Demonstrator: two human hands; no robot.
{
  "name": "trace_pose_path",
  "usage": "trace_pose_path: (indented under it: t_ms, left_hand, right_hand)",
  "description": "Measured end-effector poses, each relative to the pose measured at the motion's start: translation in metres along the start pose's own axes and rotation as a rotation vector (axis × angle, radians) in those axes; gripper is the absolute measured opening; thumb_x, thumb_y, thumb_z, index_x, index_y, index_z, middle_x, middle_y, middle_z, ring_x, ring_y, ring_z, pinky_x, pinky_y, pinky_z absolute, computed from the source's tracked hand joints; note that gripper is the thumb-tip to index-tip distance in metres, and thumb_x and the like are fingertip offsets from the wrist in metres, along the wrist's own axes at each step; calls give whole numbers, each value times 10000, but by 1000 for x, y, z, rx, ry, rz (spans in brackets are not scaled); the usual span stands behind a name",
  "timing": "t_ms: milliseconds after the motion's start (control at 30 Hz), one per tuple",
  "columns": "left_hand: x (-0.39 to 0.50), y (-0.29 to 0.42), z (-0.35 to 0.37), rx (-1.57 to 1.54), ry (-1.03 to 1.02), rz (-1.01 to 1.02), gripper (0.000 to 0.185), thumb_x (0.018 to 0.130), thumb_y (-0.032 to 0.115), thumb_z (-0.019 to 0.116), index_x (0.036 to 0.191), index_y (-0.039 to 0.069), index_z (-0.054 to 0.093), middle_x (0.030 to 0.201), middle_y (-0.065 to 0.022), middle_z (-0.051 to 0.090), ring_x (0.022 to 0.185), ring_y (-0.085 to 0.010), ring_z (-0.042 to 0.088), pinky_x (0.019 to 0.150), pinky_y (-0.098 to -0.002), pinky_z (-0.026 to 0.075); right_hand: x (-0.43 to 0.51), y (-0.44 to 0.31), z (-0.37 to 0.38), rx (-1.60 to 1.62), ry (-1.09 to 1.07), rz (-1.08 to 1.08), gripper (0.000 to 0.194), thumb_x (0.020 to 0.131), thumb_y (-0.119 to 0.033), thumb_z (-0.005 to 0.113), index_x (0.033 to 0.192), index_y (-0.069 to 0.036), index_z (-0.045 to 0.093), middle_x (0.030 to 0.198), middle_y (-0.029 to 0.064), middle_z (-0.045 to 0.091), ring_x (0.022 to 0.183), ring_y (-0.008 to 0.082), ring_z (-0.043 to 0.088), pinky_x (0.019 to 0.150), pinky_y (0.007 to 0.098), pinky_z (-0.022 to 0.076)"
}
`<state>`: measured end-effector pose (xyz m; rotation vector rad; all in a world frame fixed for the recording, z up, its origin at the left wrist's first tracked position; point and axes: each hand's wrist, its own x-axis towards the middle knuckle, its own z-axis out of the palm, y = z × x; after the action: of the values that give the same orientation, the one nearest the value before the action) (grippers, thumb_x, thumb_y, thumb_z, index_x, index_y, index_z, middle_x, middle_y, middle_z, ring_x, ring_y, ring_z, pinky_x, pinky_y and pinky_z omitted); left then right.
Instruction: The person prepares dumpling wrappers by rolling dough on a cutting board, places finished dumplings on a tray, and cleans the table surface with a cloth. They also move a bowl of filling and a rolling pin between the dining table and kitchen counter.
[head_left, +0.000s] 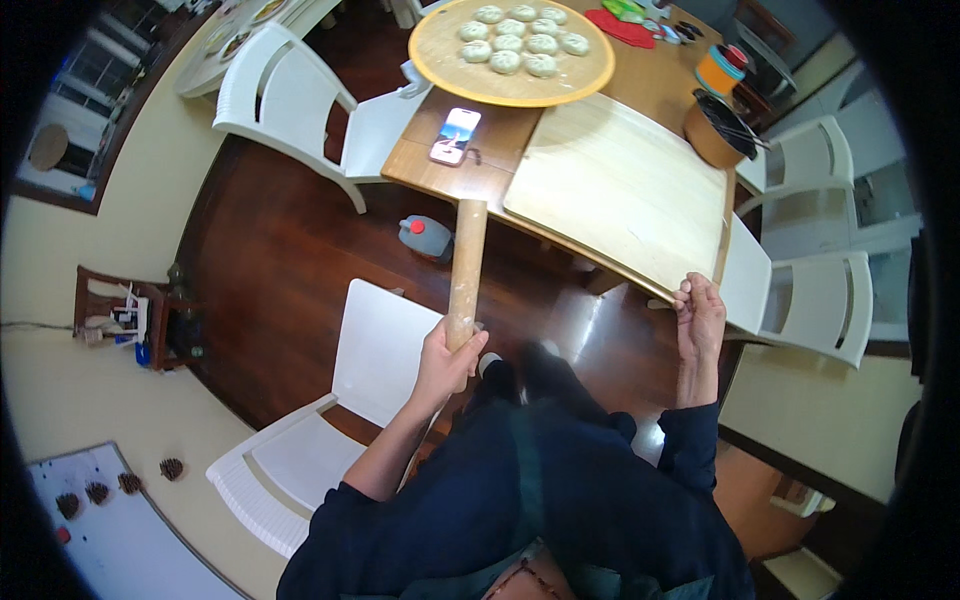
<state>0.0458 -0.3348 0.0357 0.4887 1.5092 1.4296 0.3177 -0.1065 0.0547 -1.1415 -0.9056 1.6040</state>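
Note:
My left hand (448, 356) grips the lower part of a wooden rolling pin (468, 262), which points up towards the table's near edge. My right hand (700, 311) is beside the near right corner of a pale wooden board (622, 180), fingers curled and thumb near the fingertips; whether something small is between them I cannot tell. The board lies on the wooden table (495, 139). Behind it, a round yellow-rimmed tray (442, 75) bears several pleated white buns (506, 61). A smartphone (455, 136) with a lit screen lies left of the board.
A brown pot (712, 142) with a dark inside and chopsticks stands right of the board. Beyond it is an orange container (718, 73). White chairs (292, 105) stand around the table, one (382, 337) close at my left. A plastic jug (426, 237) with a red cap stands on the floor.

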Motion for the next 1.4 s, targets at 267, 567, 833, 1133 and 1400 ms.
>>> trace_pose_path:
  t_ms: [267, 567, 833, 1133, 1400]
  left_hand:
    - [-8, 0, 76, 94, -240, 18, 126, 859, 116, 621, 894, 58, 516, 632, 17, 505, 478, -45, 461, 443, -190, 392]
    - [-59, -39, 191, 185, -393, -51, 126, 864, 113, 621, 878, 58, 508, 623, 21, 499, 481, -39, 464, 440, -189, 391]
    - [-113, -72, 262, 160, -324, -44, 139, 879, 145, 605, 905, 63, 496, 621, 9, 481, 473, -54, 450, 421, -185, 387]
    - [-128, -65, 301, 196, -367, -48, 149, 866, 136, 618, 908, 52, 502, 629, 12, 485, 488, -54, 449, 443, -196, 385]
    - [-78, -65, 348, 388, -703, -83, 130, 864, 132, 612, 889, 50, 513, 607, 15, 484, 464, -50, 445, 432, -197, 377]
  right_hand:
    - [-63, -54, -85, 215, 112, -92, 186, 909, -122, 559, 1013, 32, 559, 820, 51, 561, 710, 107, 550, 598, 186, 461]
    - [-103, -88, -205, 322, 73, -157, 167, 883, -159, 609, 941, -4, 600, 795, 42, 607, 713, 120, 601, 595, 187, 485]
    - [-121, -84, -297, 473, -20, -95, 159, 849, -147, 649, 906, -6, 603, 796, 68, 616, 704, 136, 608, 597, 199, 502]
    - [-138, -103, -328, 586, -80, -94, 192, 908, -150, 555, 996, 13, 601, 856, 98, 650, 781, 170, 662, 635, 208, 561]
    - [-168, -99, -353, 692, 160, -234, 155, 872, -127, 605, 946, 10, 612, 836, 97, 652, 765, 173, 658, 646, 226, 560]
